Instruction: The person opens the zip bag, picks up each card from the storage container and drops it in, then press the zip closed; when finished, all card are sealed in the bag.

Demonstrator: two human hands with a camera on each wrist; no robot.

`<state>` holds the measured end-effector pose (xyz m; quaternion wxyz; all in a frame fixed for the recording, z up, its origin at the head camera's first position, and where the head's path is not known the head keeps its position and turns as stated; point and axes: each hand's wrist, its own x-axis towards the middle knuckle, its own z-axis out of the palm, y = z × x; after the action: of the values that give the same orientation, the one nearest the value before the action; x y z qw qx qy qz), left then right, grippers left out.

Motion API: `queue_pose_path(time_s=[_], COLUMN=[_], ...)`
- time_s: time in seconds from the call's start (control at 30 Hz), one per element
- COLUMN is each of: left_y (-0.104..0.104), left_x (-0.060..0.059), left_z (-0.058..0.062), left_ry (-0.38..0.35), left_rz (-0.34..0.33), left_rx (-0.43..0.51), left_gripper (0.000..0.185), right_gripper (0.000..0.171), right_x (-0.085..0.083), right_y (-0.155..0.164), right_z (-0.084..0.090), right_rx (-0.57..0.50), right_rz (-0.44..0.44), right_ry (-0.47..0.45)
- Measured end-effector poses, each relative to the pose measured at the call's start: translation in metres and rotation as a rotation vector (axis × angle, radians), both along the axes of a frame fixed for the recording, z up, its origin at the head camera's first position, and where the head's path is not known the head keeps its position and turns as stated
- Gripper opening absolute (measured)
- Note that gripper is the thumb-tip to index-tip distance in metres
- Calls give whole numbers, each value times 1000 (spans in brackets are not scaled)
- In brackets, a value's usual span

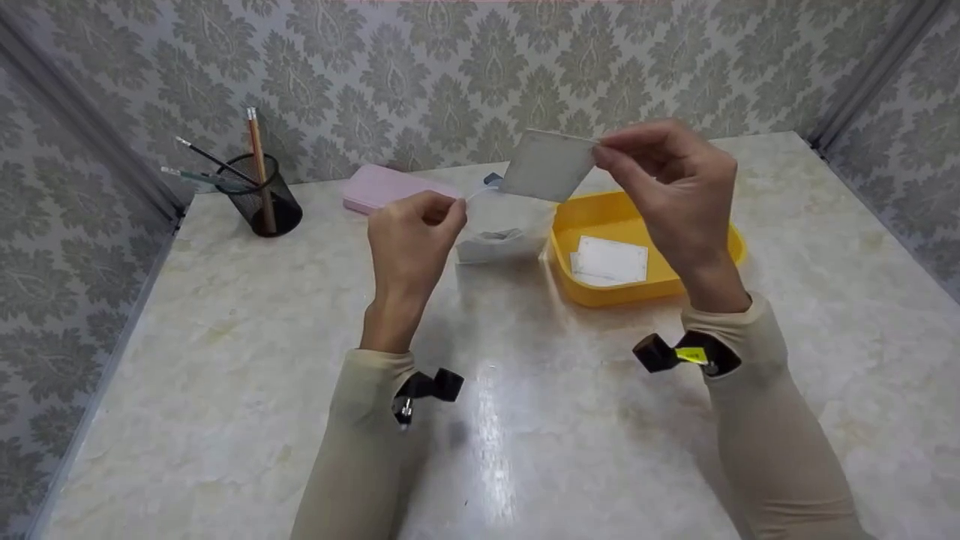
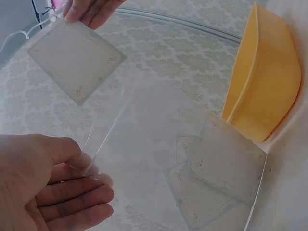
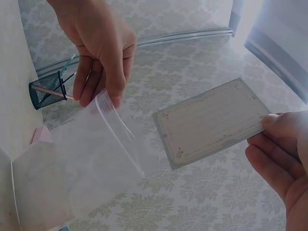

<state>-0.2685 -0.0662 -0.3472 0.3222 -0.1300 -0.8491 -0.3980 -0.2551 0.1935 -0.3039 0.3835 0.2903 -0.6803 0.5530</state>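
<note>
My left hand (image 1: 448, 214) is raised over the table and pinches the edge of a clear plastic bag (image 3: 91, 154) between thumb and fingers; the bag hangs open-mouthed toward the card. My right hand (image 1: 611, 159) pinches one corner of a pale card (image 1: 547, 165) with a printed border and holds it in the air just right of the bag. Card (image 3: 211, 122) and bag are a small gap apart. In the left wrist view the card (image 2: 77, 57) hangs above the bag (image 2: 108, 130).
A yellow tray (image 1: 577, 289) with white cards (image 1: 609, 261) sits below my right hand. A pile of clear bags (image 1: 495, 244) lies left of it. A pink case (image 1: 390, 187) and a black mesh pen holder (image 1: 262, 195) stand at the back left.
</note>
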Motion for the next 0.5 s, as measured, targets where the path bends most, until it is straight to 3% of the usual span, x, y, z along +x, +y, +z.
queue_pose_path(time_s=[0.17, 0.5], left_y=[0, 1], left_x=[0, 0], left_z=[0, 1], left_ry=[-5, -11], left_rz=[-3, -4], left_rx=[7, 0], left_gripper=[16, 16], right_gripper=[12, 12], right_x=[-2, -15], right_y=[-8, -12], right_z=[-5, -20], right_rx=[4, 176], right_rz=[47, 44], right_ry=[4, 11])
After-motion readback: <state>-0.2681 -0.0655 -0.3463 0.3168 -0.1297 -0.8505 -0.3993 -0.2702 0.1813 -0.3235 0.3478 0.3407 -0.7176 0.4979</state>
